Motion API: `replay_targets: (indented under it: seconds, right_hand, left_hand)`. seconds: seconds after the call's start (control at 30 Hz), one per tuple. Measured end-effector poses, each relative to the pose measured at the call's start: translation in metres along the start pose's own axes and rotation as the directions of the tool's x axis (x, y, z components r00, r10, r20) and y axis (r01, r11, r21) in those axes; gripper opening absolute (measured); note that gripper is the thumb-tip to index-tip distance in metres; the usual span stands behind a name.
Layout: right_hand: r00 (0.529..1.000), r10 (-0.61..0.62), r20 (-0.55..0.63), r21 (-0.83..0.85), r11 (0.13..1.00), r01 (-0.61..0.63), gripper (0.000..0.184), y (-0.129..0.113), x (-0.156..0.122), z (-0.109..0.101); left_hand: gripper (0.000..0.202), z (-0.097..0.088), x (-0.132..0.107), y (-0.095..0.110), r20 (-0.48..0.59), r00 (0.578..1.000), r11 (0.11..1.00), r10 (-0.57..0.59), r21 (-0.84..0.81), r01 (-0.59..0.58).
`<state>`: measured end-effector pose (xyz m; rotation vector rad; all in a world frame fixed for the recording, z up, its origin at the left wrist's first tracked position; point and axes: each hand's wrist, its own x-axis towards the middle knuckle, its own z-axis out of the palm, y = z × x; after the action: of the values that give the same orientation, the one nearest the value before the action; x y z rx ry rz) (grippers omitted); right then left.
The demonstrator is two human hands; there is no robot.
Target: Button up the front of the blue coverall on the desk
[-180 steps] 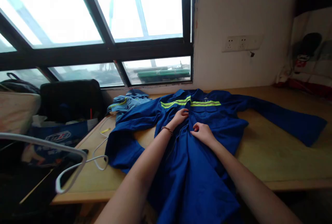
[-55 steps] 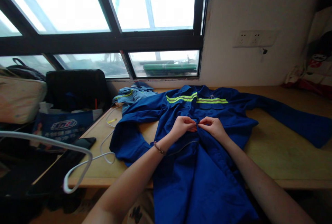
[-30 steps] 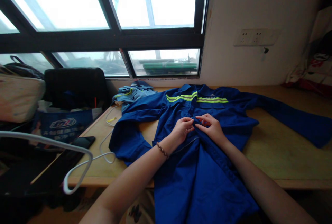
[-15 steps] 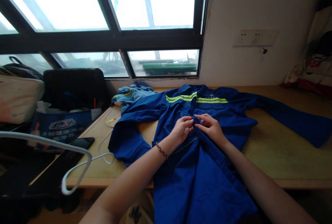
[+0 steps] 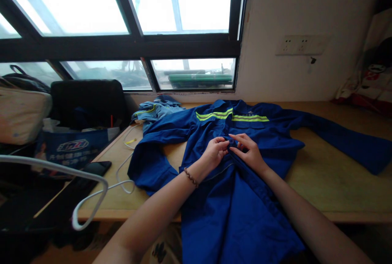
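Note:
A dark blue work coverall (image 5: pixel 260 143) with yellow-green reflective bands across the chest lies front up, collar toward the window. Its lower part hangs over the table's near edge. At its front opening, my left hand (image 5: pixel 217 151) is closed, thumb and fingers pinching the fabric edge. Facing it, my right hand (image 5: pixel 248 151) has thumb and index finger curved around the same edge, touching the cloth from the right. A small round dark spot, perhaps a button, shows between the fingertips. Some of the cloth in the pinch is hidden by my fingers.
The coverall lies on a wooden table (image 5: pixel 337 190). A lighter blue garment (image 5: pixel 159 109) is bunched at the back left. A white cable (image 5: pixel 104 186) loops at the left, near a dark flat device (image 5: pixel 98 169). Bags (image 5: pixel 70 145) and a black chair back (image 5: pixel 88 100) stand left.
My right hand has shifted slightly at the front edge, and the round dark spot now shows more clearly between the fingertips. My left hand keeps its pinch.

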<state>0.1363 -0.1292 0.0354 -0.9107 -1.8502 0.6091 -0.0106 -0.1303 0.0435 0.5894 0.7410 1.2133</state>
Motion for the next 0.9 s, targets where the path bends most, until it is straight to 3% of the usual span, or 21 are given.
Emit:
replay_targets:
  seconds: [0.23, 0.37, 0.47, 0.53, 0.6, 0.67, 0.77, 0.83, 0.9]
  right_hand:
    - [0.998, 0.050, 0.027, 0.012, 0.999, -0.050, 0.032, 0.001, 0.000, -0.001]
    - [0.996, 0.094, 0.000, 0.030, 0.995, -0.093, 0.036, -0.002, 0.001, 0.000]
    - [0.981, 0.173, -0.082, 0.073, 0.983, -0.168, 0.031, -0.003, 0.002, -0.003]
    - [0.962, 0.258, -0.089, 0.155, 0.958, -0.243, 0.026, -0.003, 0.004, -0.007]
    - [0.944, 0.330, 0.021, 0.205, 0.923, -0.327, 0.034, -0.003, 0.005, -0.012]
    - [0.901, 0.370, 0.228, 0.149, 0.901, -0.408, 0.041, -0.004, 0.006, -0.017]
    - [0.796, 0.379, 0.472, -0.038, 0.911, -0.411, 0.039, -0.006, 0.003, -0.020]
    - [0.781, 0.331, 0.530, -0.121, 0.941, -0.317, 0.032, -0.005, 0.000, -0.021]
    - [0.797, 0.271, 0.540, -0.167, 0.963, -0.214, 0.024, -0.002, -0.002, -0.021]
  left_hand:
    - [0.029, -0.002, 0.001, -0.002, 0.041, 0.998, 0.997, 0.043, 0.063, -0.046]
    - [0.027, -0.006, 0.005, 0.007, 0.072, 0.995, 0.962, 0.068, 0.261, -0.084]
    - [0.020, -0.018, 0.014, 0.021, 0.078, 0.989, 0.837, 0.124, 0.527, -0.146]
    - [0.016, -0.031, 0.021, 0.029, 0.094, 0.971, 0.676, 0.218, 0.704, -0.220]
    - [0.022, -0.046, 0.028, 0.034, 0.160, 0.944, 0.468, 0.287, 0.837, -0.284]
    - [0.034, -0.060, 0.033, 0.034, 0.223, 0.931, 0.308, 0.289, 0.899, -0.311]
    - [0.049, -0.077, 0.039, 0.030, 0.228, 0.943, 0.244, 0.243, 0.927, -0.286]
    - [0.053, -0.086, 0.046, 0.030, 0.195, 0.954, 0.239, 0.226, 0.939, -0.249]
    - [0.053, -0.093, 0.055, 0.035, 0.188, 0.958, 0.214, 0.217, 0.948, -0.234]
